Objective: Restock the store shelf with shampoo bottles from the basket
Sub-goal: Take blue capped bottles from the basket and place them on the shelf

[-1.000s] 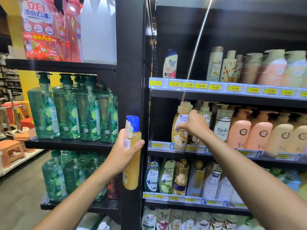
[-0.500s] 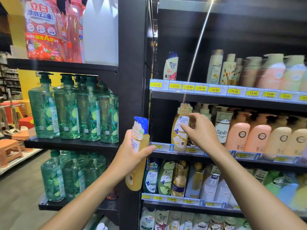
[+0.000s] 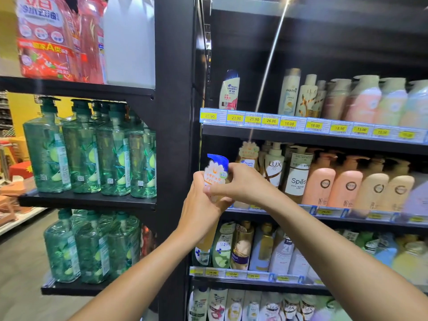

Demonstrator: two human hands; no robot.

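Stocked shelf [image 3: 301,140] behind; left hand [image 3: 201,206] and right hand [image 3: 242,184] grip yellow bottle [image 3: 207,239].

We note shampoo bottle [image 3: 216,172], centre frame: amber body, blue cap, white flower-shaped label, orange lettering. Left: soap bottles [image 3: 81,149], see-through green, lime-slice pattern. Upper left: jugs [image 3: 46,42], red, white print. Price tags [image 3: 289,123]: yellow on pale blue strip. Right: pump bottles [image 3: 319,184], peach. Shelf frame [image 3: 173,112]: black.
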